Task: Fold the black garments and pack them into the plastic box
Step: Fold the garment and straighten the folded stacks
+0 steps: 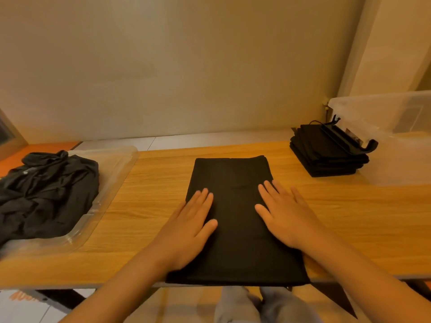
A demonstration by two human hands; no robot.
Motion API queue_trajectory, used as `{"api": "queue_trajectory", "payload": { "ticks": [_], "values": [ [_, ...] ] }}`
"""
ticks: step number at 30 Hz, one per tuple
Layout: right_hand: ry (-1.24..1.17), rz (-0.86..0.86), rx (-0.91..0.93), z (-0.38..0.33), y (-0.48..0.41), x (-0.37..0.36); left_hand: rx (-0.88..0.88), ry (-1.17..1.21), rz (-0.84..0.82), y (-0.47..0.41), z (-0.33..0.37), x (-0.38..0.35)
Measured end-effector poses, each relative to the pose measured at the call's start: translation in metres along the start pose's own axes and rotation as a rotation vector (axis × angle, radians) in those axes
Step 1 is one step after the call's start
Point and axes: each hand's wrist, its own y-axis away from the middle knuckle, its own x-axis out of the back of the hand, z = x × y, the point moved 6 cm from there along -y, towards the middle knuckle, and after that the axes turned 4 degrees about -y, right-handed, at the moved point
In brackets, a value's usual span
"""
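Note:
A black garment lies folded into a long rectangle in the middle of the wooden table, its near end at the table's front edge. My left hand presses flat on its left side with straight fingers. My right hand lies flat on its right side, fingers spread. A heap of unfolded black garments fills a clear plastic lid or tray at the left. A stack of folded black garments sits at the back right, beside the clear plastic box.
A black hanger-like piece lies on top of the folded stack. The wooden table runs the full width, with a wall close behind it. My knees in grey trousers show below the front edge.

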Motion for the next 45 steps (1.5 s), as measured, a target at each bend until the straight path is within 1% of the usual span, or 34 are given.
{"api": "queue_trajectory", "payload": {
  "ticks": [1, 3, 5, 6, 8, 12, 14, 17, 19, 22, 25, 28, 30, 32, 35, 39, 43, 45],
  "values": [
    [-0.005, 0.038, 0.004, -0.009, -0.009, 0.006, -0.001, -0.031, 0.031, -0.017, -0.002, 0.006],
    [-0.035, 0.091, 0.079, -0.039, -0.032, 0.014, -0.028, -0.070, 0.071, -0.058, -0.003, 0.016],
    [-0.067, 0.055, 0.149, -0.063, -0.055, 0.007, -0.035, -0.075, 0.049, -0.091, -0.008, 0.013],
    [-0.077, 0.020, 0.153, -0.065, -0.065, 0.001, -0.026, -0.080, 0.028, -0.103, -0.013, 0.008],
    [-0.068, -0.022, 0.133, -0.056, -0.079, -0.010, 0.003, -0.087, 0.012, -0.113, -0.025, 0.001],
    [-0.034, -0.008, 0.054, -0.020, -0.092, -0.011, 0.072, -0.038, 0.035, -0.114, -0.037, -0.001],
    [-0.011, -0.032, -0.005, 0.000, -0.098, -0.009, 0.122, -0.022, 0.027, -0.115, -0.041, -0.001],
    [0.033, -0.017, -0.090, 0.016, -0.108, -0.001, 0.165, -0.079, 0.035, -0.124, -0.048, 0.005],
    [0.017, 0.025, -0.073, 0.008, -0.117, 0.001, 0.137, -0.113, 0.055, -0.138, -0.049, 0.009],
    [-0.030, 0.013, -0.038, -0.006, -0.128, -0.005, 0.082, -0.133, 0.017, -0.156, -0.049, 0.007],
    [-0.039, 0.029, -0.062, 0.010, -0.133, -0.005, 0.127, -0.096, 0.038, -0.163, -0.062, 0.005],
    [-0.029, 0.021, -0.130, 0.032, -0.131, 0.001, 0.200, -0.082, 0.058, -0.161, -0.071, 0.005],
    [-0.028, 0.026, -0.146, 0.037, -0.126, 0.005, 0.236, -0.075, 0.096, -0.156, -0.071, 0.008],
    [-0.029, 0.067, -0.110, 0.030, -0.115, 0.012, 0.231, -0.063, 0.135, -0.144, -0.065, 0.012],
    [-0.045, 0.139, 0.019, 0.008, -0.083, 0.026, 0.149, 0.053, 0.131, -0.103, -0.044, 0.012],
    [-0.080, 0.186, 0.186, -0.022, -0.014, 0.034, 0.006, 0.216, 0.112, -0.023, -0.013, 0.006],
    [-0.073, 0.131, 0.282, -0.037, 0.051, 0.022, -0.029, 0.200, 0.118, 0.040, -0.003, 0.000],
    [-0.020, 0.163, 0.311, -0.039, 0.074, 0.010, -0.026, 0.173, 0.118, 0.059, 0.001, -0.005]
  ]
}}
